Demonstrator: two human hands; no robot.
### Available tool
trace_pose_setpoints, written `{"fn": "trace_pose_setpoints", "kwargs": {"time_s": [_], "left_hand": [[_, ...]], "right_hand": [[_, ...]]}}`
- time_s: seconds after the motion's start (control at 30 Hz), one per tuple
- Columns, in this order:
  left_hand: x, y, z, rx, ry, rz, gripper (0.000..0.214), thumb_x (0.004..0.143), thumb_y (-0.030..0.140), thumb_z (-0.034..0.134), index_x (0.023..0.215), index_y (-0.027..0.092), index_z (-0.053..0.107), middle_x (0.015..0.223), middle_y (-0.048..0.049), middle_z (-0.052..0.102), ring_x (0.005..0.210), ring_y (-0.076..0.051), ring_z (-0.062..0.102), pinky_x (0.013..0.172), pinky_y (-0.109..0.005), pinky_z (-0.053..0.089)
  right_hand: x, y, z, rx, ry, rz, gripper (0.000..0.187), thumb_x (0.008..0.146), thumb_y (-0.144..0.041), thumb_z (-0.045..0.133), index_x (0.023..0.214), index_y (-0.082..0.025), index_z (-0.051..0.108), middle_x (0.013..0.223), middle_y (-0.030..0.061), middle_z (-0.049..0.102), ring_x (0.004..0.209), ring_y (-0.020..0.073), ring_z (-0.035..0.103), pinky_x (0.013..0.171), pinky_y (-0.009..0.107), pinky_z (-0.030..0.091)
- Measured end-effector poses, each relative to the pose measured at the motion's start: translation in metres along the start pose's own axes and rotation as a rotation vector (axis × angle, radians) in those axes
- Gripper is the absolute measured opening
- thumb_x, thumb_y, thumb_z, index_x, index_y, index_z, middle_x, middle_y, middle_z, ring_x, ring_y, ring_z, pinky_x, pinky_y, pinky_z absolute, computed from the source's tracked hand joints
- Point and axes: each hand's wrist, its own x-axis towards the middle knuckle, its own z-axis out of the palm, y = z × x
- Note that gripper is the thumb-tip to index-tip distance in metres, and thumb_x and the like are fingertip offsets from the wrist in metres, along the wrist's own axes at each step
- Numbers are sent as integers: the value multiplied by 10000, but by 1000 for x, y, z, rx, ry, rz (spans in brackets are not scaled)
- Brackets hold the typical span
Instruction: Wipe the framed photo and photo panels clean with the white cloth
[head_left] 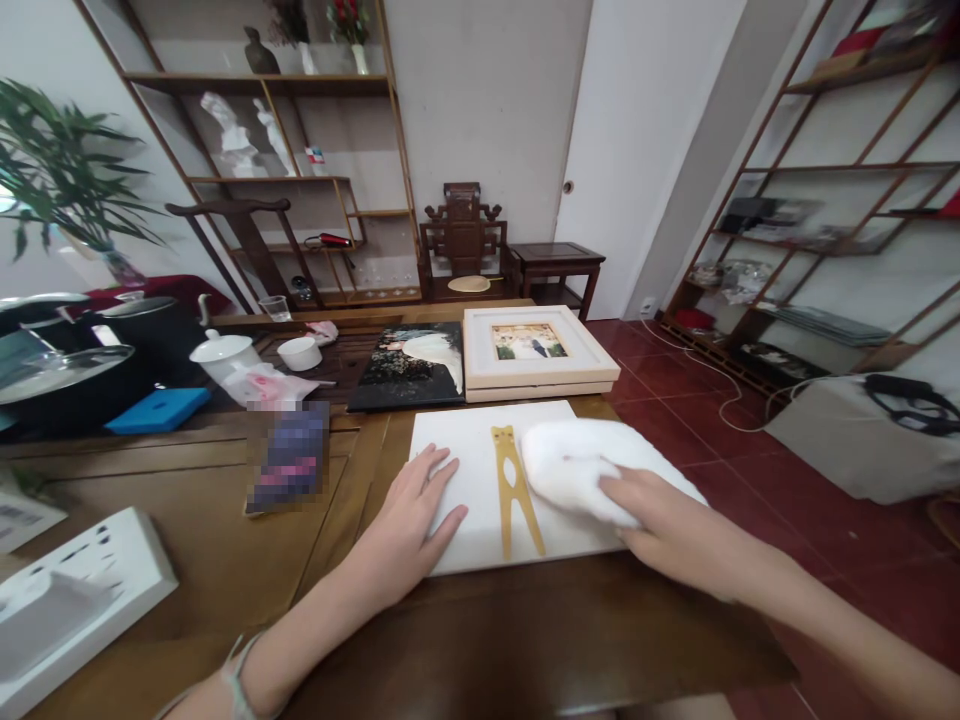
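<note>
A white board [466, 425] lies on the brown table near its right edge. My left hand [416, 505] rests on the board's left part, fingers stretched out and holding nothing. On the board lies a flat gold piece [511, 495] with a cat-shaped head, an oval hole and two long legs. My right hand [664, 510] is closed on a bunched white cloth [581, 460], which rests on the right part of the board, just beside the gold piece. The tips of some right fingers are hidden in the cloth.
Behind the board stand a black photo panel [412, 365] and a pale picture frame [540, 350]. To the left are a blurred dark packet [292, 455], a blue block [159, 410], a white teapot [223, 352], a cup [300, 353], a lidded pot [67, 375] and a white foam piece [82, 610].
</note>
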Motion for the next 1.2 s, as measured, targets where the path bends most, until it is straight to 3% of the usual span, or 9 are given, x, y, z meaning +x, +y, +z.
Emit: {"fn": "trace_pose_setpoints", "kwargs": {"time_s": [0.17, 0.33, 0.47, 0.6, 0.7, 0.8, 0.9, 1.07, 1.2], "left_hand": [[4, 2, -4, -125, 55, -53, 402, 834, 303, 515, 1218, 186, 498, 1320, -137, 477, 1273, -293, 399, 1054, -480, 318], [10, -1, -14, -569, 317, -231, 321, 888, 343, 412, 1152, 188, 510, 1217, -106, 553, 1172, -249, 496, 994, -419, 383], [13, -7, -15, -889, 459, -452, 314, 864, 418, 439, 1083, 212, 531, 1232, -83, 534, 1222, -261, 449, 916, -387, 454], [16, -12, -14, -934, 459, -546, 329, 861, 453, 437, 1105, 241, 498, 1298, -72, 480, 1249, -241, 430, 935, -375, 448], [16, -9, -18, -782, 288, -603, 412, 875, 476, 400, 1192, 219, 454, 1305, -104, 500, 1247, -252, 440, 1012, -423, 362], [16, -2, -26, -655, 179, -639, 455, 839, 466, 481, 1213, 207, 483, 1308, -105, 527, 1280, -280, 396, 1059, -453, 273], [18, 4, -31, -815, 199, -705, 441, 811, 429, 541, 1200, 222, 520, 1291, -87, 557, 1249, -276, 443, 1044, -446, 298], [23, 6, -44, -1178, 238, -822, 360, 801, 320, 551, 1115, 149, 583, 1231, -110, 600, 1188, -254, 512, 1021, -410, 347], [23, 15, -62, -1378, 243, -813, 365, 815, 262, 519, 1167, 168, 548, 1324, -111, 518, 1075, -276, 591, 911, -443, 455]], "right_hand": [[72, -30, 11, -13, 127, -49, 404, 651, 0, 373, 974, -119, 586, 1024, 154, 621, 1021, 291, 543, 839, 424, 432], [105, -77, 27, -34, 39, -310, 452, 634, 13, 440, 1026, -130, 615, 1360, 147, 455, 1332, 300, 247, 1057, 531, 174], [83, -89, 21, -26, -137, -587, 366, 645, -5, 467, 924, -141, 661, 1396, 108, 425, 1348, 286, 219, 1089, 517, 118], [38, -72, -3, 110, -240, -602, 452, 594, 28, 422, 918, -174, 665, 1325, 61, 518, 1319, 197, 312, 1109, 391, 179], [15, -45, -12, 135, -129, -432, 494, 551, 50, 376, 880, -186, 658, 1331, 51, 512, 1310, 187, 332, 1093, 394, 246], [11, -18, -3, 29, 64, -304, 399, 517, 55, 352, 706, -171, 621, 1394, 54, 429, 1352, 269, 223, 1083, 578, 143], [15, -2, 15, -68, 110, -303, 357, 485, 56, 351, 635, -158, 595, 1412, 56, 401, 1368, 320, 108, 1042, 667, 71], [17, 5, 29, -71, 164, -360, 343, 473, 55, 363, 612, -161, 590, 1418, 38, 392, 1373, 303, 74, 1054, 645, 50], [13, 7, 29, -48, 285, -365, 217, 646, 10, 443, 584, -168, 552, 1407, 96, 403, 1372, 297, 116, 1057, 629, 117]]}}
